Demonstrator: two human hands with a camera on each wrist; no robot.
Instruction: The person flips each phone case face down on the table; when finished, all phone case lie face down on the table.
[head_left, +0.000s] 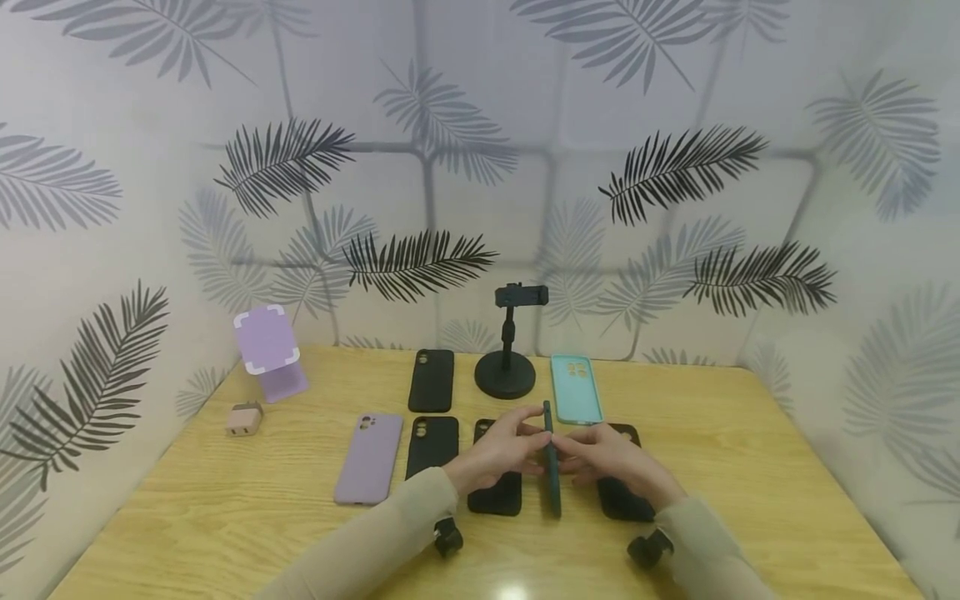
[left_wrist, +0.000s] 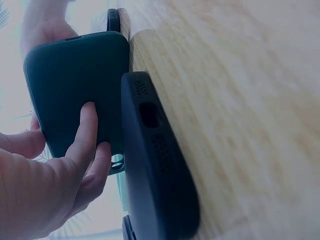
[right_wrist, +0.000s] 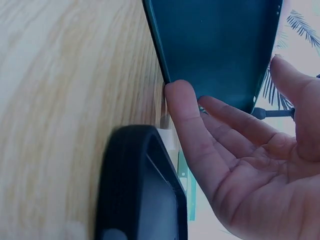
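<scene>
A dark green phone case [head_left: 552, 483] stands on its long edge between my two hands. My left hand [head_left: 502, 450] holds it from the left, two fingers laid on its outer back and the thumb at its upper edge. From the other side my right hand [head_left: 611, 458] grips it, with thumb and fingers near opposite long edges; its hollow inside [right_wrist: 215, 45] faces this hand. Whether the case touches the table is unclear. Below my left hand lies a black phone case [head_left: 495, 497], and another black case [head_left: 626, 502] is partly hidden under my right hand.
More black cases [head_left: 432, 383] and a lilac case [head_left: 369, 458] lie to the left. Behind stand a black phone stand [head_left: 506, 375] and a lilac stand [head_left: 267, 342]. A turquoise case [head_left: 576, 392] lies at the back, a pink charger plug [head_left: 244, 419] far left.
</scene>
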